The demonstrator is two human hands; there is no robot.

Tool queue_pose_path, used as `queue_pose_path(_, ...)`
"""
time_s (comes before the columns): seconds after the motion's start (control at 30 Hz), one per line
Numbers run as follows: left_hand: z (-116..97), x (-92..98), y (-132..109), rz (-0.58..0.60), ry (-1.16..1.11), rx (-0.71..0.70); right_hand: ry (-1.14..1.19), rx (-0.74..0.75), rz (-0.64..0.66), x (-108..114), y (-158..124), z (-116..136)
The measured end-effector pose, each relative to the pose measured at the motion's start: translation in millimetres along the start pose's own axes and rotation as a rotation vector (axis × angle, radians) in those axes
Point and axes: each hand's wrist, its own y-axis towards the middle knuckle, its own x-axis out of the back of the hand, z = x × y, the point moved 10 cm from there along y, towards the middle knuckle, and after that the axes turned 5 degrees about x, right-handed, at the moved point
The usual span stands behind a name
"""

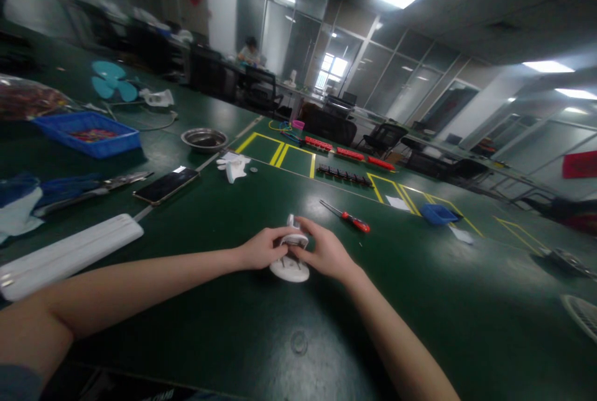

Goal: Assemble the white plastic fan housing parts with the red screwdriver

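A small white plastic part with a round base stands on the green table in the middle of the head view. My left hand grips its upper piece from the left, fingers curled round it. From the right, my right hand closes on the same part, thumb and fingers pinched at its top. A red-handled screwdriver lies just beyond my right hand.
A long white bar, a phone, a blue tray and a metal bowl lie at the left. White gloves, red and black strips and a small blue bin sit farther back. A person sits far behind.
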Motion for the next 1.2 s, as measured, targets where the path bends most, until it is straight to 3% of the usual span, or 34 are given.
queue_pose_path(0.23, -1, 1.3, 0, -0.003, 0.056, -0.034, -0.09, 0.066, -0.034, 2, 1, 7)
queue_pose_path(0.5, -14, -7.3, -3, 0.051, 0.149, -0.09, -0.23, 0.056, 0.035, -3, 0, 15)
queue_pose_path(0.97, -6, -4.0, 0, 0.051, 0.126, -0.044, -0.366, 0.119, 0.057, -7, 0, 18)
queue_pose_path(1.2, 1, 0.0, 2, 0.013, 0.067, -0.016, -0.182, 0.091, 0.025, 0, 0, 15)
